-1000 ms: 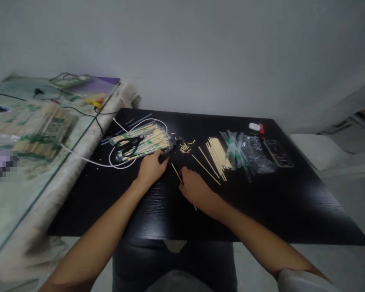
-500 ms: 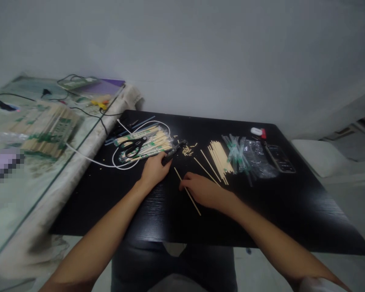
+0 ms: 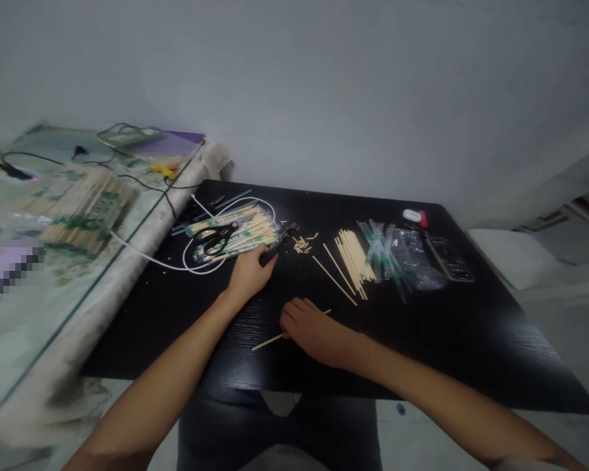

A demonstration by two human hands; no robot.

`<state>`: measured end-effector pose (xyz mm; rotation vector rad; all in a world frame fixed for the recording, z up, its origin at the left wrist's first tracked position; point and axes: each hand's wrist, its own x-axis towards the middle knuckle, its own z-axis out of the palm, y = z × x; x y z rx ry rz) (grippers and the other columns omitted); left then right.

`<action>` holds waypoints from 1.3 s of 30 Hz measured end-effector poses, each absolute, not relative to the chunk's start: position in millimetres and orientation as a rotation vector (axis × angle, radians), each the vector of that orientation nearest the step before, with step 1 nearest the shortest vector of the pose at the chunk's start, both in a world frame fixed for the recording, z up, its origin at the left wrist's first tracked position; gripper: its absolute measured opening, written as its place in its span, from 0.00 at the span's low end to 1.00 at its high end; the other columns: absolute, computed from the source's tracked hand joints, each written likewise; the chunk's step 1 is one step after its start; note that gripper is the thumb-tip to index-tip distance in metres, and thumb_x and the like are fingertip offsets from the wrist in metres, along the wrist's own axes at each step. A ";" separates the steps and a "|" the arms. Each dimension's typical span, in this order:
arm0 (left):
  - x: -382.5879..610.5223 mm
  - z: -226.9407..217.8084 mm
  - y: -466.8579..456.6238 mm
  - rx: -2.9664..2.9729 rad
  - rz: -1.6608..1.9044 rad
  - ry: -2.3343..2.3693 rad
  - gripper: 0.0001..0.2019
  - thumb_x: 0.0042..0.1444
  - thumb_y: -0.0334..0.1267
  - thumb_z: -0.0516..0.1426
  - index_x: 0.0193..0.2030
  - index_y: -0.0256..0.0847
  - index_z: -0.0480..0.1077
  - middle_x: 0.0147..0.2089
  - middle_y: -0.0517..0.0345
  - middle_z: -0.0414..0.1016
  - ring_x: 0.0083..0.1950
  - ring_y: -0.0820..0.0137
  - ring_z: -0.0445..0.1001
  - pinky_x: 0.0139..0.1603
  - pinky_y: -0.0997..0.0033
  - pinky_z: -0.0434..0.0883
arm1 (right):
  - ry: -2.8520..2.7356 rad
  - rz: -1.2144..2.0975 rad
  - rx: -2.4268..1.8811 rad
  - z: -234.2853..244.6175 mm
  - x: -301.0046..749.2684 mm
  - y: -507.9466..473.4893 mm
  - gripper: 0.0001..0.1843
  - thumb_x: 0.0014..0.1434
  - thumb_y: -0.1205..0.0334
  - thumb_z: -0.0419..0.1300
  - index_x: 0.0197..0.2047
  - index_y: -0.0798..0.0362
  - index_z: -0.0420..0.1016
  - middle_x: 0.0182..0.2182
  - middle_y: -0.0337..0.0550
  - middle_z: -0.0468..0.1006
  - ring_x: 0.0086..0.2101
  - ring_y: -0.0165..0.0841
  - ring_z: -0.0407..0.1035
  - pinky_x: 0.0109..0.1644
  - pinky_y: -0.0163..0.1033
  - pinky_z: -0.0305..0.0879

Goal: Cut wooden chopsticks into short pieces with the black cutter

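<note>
My left hand [image 3: 250, 271] is closed around dark pliers [image 3: 281, 242], whose jaws point away toward short cut stick pieces [image 3: 302, 245]. Closer to me, my right hand [image 3: 310, 325] grips a thin wooden chopstick [image 3: 265, 343]; it slants across under my fingers, with both ends showing. Two loose chopsticks [image 3: 334, 281] lie beyond that hand, beside a pile of bare chopsticks [image 3: 356, 255]. Black-handled scissors [image 3: 214, 239] rest on wrapped chopsticks [image 3: 248, 229] left of the pliers.
Torn clear wrappers [image 3: 385, 252], a phone [image 3: 449, 260] and a white case [image 3: 412, 215] occupy the right of the black table [image 3: 186, 353]. A white cable [image 3: 147, 255] runs to the glass-topped table, where bundled chopsticks [image 3: 78, 209] sit. A white stool [image 3: 513, 258] stands right.
My right hand has come slightly nearer to me and turned the chopstick, so its near end now points left instead of right. My left hand keeps the pliers in nearly the same place.
</note>
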<state>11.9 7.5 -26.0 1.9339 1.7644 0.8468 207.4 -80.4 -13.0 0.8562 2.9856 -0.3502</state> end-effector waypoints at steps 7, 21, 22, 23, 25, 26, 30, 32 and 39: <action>9.1 -21.7 7.0 1.881 0.967 1.716 0.14 0.65 0.48 0.55 0.32 0.43 0.69 0.31 0.58 0.75 0.34 0.65 0.72 0.39 0.67 0.63 | 2.901 -0.932 1.680 12.2 234.6 -31.2 0.10 0.74 0.66 0.50 0.48 0.53 0.73 0.38 0.45 0.81 0.36 0.36 0.75 0.42 0.39 0.65; 10.8 -22.4 0.7 2.029 1.013 1.637 0.09 0.67 0.44 0.54 0.44 0.42 0.71 0.41 0.53 0.79 0.41 0.63 0.76 0.46 0.65 0.70 | 3.169 -1.124 1.813 26.9 235.4 9.4 0.16 0.73 0.60 0.52 0.52 0.53 0.80 0.42 0.46 0.84 0.41 0.36 0.76 0.47 0.39 0.67; 10.5 -23.1 0.6 2.035 1.008 1.642 0.09 0.67 0.44 0.54 0.44 0.42 0.71 0.40 0.53 0.79 0.41 0.62 0.76 0.45 0.65 0.69 | 3.174 -1.130 1.791 26.7 235.9 11.4 0.16 0.72 0.60 0.52 0.52 0.53 0.80 0.39 0.45 0.83 0.38 0.35 0.75 0.46 0.38 0.67; 10.2 -23.6 0.6 2.037 1.003 1.649 0.08 0.67 0.44 0.54 0.44 0.42 0.70 0.40 0.53 0.79 0.41 0.62 0.76 0.44 0.65 0.69 | 3.179 -1.136 1.765 27.0 236.0 13.4 0.16 0.72 0.61 0.51 0.52 0.54 0.80 0.36 0.43 0.82 0.37 0.34 0.75 0.44 0.38 0.66; 9.8 -24.0 0.3 2.042 0.989 1.664 0.08 0.66 0.43 0.54 0.43 0.42 0.70 0.39 0.53 0.78 0.40 0.62 0.76 0.43 0.65 0.69 | 3.187 -1.167 1.730 28.1 234.2 16.7 0.15 0.72 0.62 0.52 0.51 0.54 0.79 0.33 0.41 0.80 0.35 0.33 0.73 0.43 0.37 0.66; 9.8 -23.9 0.0 2.045 0.977 1.673 0.07 0.66 0.42 0.54 0.43 0.42 0.70 0.39 0.53 0.78 0.39 0.62 0.76 0.43 0.65 0.69 | 3.190 -1.198 1.724 28.6 232.4 17.7 0.15 0.71 0.62 0.52 0.50 0.54 0.79 0.33 0.41 0.80 0.34 0.33 0.73 0.42 0.37 0.65; 11.3 -22.6 -2.0 2.060 0.947 1.664 0.06 0.66 0.41 0.54 0.43 0.42 0.70 0.39 0.53 0.78 0.39 0.62 0.76 0.43 0.65 0.69 | 3.175 -1.369 1.775 27.9 223.3 17.3 0.12 0.70 0.59 0.55 0.45 0.54 0.78 0.31 0.40 0.79 0.32 0.31 0.71 0.38 0.35 0.64; 12.4 -22.0 -3.3 2.064 0.948 1.636 0.06 0.65 0.41 0.54 0.44 0.42 0.70 0.40 0.53 0.78 0.40 0.62 0.76 0.44 0.65 0.69 | 3.155 -1.441 1.820 26.5 220.4 15.4 0.11 0.69 0.58 0.56 0.42 0.54 0.77 0.29 0.39 0.77 0.30 0.31 0.69 0.36 0.35 0.63; 14.4 -20.5 -6.7 2.081 0.976 1.553 0.08 0.65 0.38 0.55 0.49 0.42 0.70 0.46 0.51 0.79 0.47 0.61 0.77 0.51 0.64 0.71 | 3.129 -1.576 1.789 28.0 221.8 12.8 0.11 0.68 0.57 0.57 0.36 0.52 0.73 0.25 0.34 0.69 0.25 0.28 0.61 0.31 0.34 0.57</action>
